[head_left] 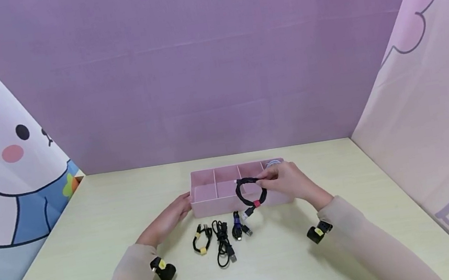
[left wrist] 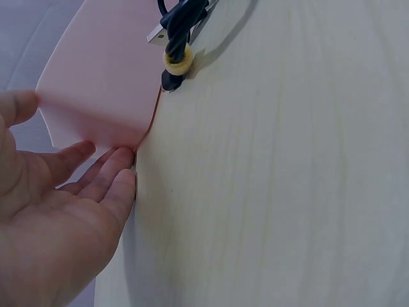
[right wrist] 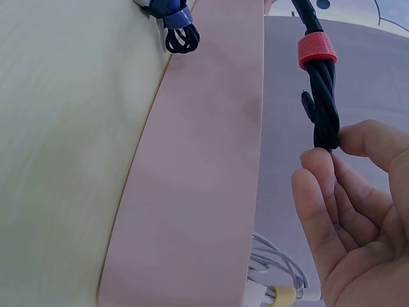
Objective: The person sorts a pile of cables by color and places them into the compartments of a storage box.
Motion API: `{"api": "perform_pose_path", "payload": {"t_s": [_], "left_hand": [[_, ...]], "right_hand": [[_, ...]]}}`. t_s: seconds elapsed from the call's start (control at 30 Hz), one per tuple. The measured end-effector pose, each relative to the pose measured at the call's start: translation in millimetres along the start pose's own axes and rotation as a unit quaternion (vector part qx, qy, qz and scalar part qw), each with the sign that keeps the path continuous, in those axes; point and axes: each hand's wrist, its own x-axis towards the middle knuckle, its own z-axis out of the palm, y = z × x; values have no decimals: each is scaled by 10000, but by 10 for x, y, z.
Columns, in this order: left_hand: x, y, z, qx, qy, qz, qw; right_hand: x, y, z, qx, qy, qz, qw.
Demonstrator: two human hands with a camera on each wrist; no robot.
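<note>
A coiled black USB cable with a red strap hangs over the front of a pink divided box. My right hand pinches the coil at its right side between thumb and fingers. At the box's left end, my left hand rests its outstretched fingers against the side wall, near the table. A bundled white cable lies in the rightmost compartment, partly hidden by the right hand in the head view.
On the table before the box lie a black cable with yellow ties, a longer black cable and a short cable with a blue strap. A purple backdrop stands behind, with printed panels at both sides.
</note>
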Motion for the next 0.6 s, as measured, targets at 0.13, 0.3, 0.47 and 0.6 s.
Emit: {"api": "perform_pose_path", "payload": {"t_s": [0.13,0.3,0.47,0.6], "left_hand": [[-1,1,6,75,1,24,10000],[17,12,15,-12,42,-12,10000],[18,14,12,7,49,-64,10000],[15,7,-1,27,44,-47,10000]], "right_hand": [[37,-10,5,101,17,34,9999],[80,-15,6,207,-11,159,9997],[123,-21,17,480,-50,393,9981],[165,-27,34,582,-54,413,9974]]}}
